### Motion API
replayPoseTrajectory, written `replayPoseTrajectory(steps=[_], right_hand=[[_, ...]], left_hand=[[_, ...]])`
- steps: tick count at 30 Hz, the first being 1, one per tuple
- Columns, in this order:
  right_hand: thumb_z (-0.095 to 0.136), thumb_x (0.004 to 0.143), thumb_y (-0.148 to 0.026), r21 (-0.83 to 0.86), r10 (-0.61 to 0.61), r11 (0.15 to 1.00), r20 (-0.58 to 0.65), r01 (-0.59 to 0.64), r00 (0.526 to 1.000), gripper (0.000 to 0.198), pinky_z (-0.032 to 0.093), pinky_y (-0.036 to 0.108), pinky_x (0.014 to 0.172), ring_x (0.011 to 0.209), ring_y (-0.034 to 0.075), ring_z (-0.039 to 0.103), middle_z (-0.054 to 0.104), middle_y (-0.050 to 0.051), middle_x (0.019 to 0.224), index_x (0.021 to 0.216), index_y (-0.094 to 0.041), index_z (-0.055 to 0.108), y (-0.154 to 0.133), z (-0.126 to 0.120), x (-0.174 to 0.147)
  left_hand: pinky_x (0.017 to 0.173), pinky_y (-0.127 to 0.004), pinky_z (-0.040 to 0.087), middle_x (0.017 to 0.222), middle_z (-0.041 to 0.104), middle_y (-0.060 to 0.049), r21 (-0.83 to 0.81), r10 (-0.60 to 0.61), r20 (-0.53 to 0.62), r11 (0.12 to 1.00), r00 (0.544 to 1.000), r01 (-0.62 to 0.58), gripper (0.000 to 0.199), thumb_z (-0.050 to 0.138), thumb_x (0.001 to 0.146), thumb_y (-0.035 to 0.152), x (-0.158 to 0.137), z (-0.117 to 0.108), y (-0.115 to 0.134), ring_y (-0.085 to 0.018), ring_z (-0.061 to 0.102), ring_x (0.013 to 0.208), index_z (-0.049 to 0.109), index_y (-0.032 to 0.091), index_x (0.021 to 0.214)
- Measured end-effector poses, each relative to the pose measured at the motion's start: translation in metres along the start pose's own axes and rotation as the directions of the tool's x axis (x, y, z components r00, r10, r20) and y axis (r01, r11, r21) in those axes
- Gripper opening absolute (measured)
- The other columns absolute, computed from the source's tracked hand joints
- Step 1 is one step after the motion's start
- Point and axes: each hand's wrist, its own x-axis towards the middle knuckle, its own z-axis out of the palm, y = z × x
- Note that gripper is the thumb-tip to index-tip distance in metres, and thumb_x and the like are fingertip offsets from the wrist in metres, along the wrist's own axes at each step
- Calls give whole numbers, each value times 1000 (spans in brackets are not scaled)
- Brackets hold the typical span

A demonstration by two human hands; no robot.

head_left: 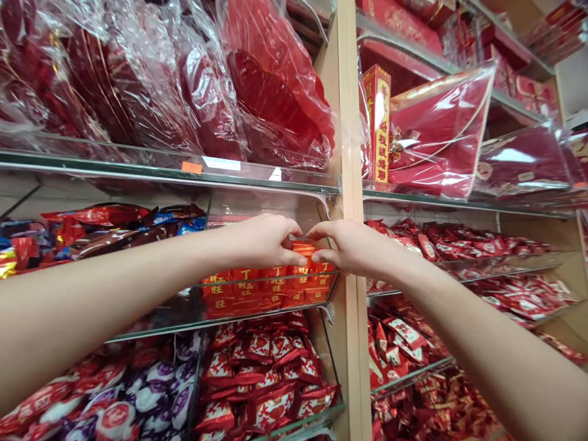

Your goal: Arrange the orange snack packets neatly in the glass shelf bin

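Note:
Both of my hands reach into a glass-fronted compartment of small orange-red packets with gold characters. My left hand comes in from the left, its thumb and index finger curved and apart. From the right, my right hand faces it with a similar gap between thumb and index finger. One upright red packet shows between the two sets of fingertips. The fingertips are close to its top edge; whether they touch it I cannot tell. The other fingers of each hand are partly hidden.
A glass shelf edge with plastic-wrapped red goods runs above my hands. A wooden post stands beside the compartment. Below lie red packets and purple-wrapped candies. More red packets fill bins at right.

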Motion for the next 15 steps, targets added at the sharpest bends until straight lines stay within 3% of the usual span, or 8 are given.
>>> replayPoseTrajectory(steps=[4,7,15], right_hand=[[54,76,-23,-9,-23,1000,2,23,1000,24,45,31,75,87,22,60,66,8,96,98,-18,62,0,9,4],[53,78,-26,-32,-41,999,-46,40,998,25,45,29,72,83,20,61,67,8,92,100,-17,62,-4,14,6],[56,78,-32,-62,-261,965,-149,254,954,21,40,32,72,84,23,52,66,8,80,91,-18,65,-40,22,24]], left_hand=[[52,-24,37,76,64,-1,115,-114,150,989,982,98,28,52,78,47,-22,-20,-15,-18,56,62,62,24,92],[49,-24,36,70,64,-1,199,-192,207,968,959,151,25,50,79,42,-39,-22,-22,-17,55,57,64,23,86],[47,-27,31,64,60,-4,337,-232,98,923,968,187,15,47,82,22,-60,-21,-9,-18,52,53,59,16,74]])
